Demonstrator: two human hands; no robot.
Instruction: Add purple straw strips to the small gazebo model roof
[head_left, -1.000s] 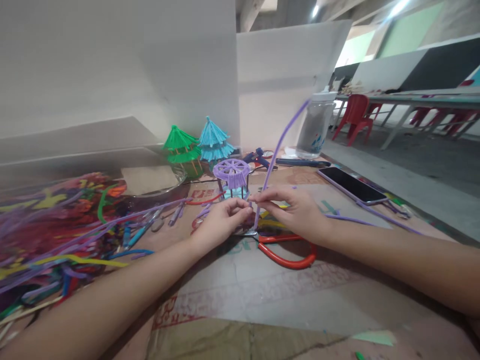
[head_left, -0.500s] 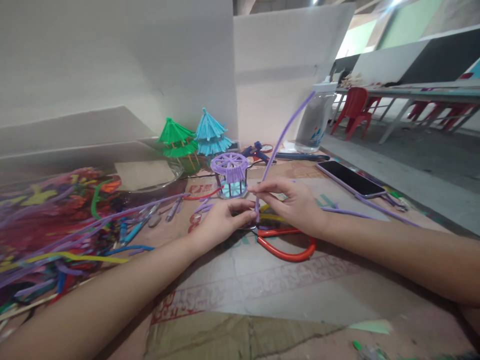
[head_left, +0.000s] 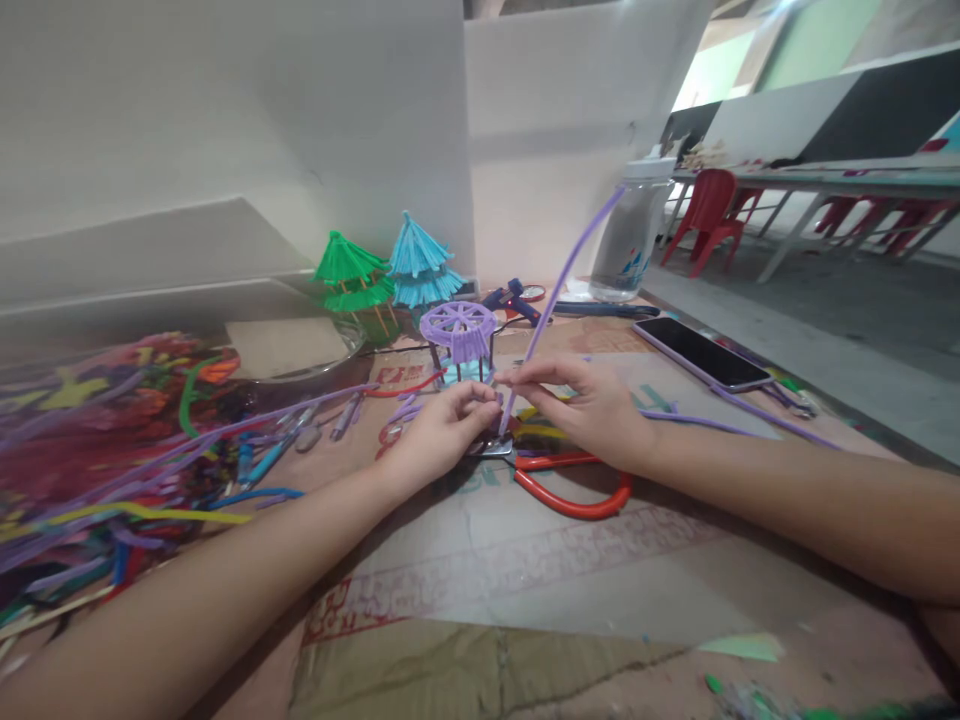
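Note:
My right hand (head_left: 589, 405) pinches a long purple pipe cleaner (head_left: 559, 280) between thumb and fingers. Its long end rises up and to the right, and its short lower end points down toward the metal part of red-handled pliers or cutters (head_left: 577, 508). Just left of that end, my left hand (head_left: 454, 425) is closed, thumb against curled fingers, apart from the pipe cleaner. Anything inside those fingers is hidden. Behind the hands stands a small purple-topped pavilion (head_left: 459, 325) with dark posts and a light-blue base.
Green (head_left: 349, 262) and blue (head_left: 421, 260) tiered-roof models stand behind, beside a glue gun (head_left: 514, 297). A pile of coloured pipe cleaners (head_left: 112, 420) covers the left. At right are a phone (head_left: 701, 352) and a water bottle (head_left: 628, 235).
My left hand has moved slightly up and left, off the pipe cleaner's lower end. The right hand still holds the pipe cleaner, whose lower end now tilts left.

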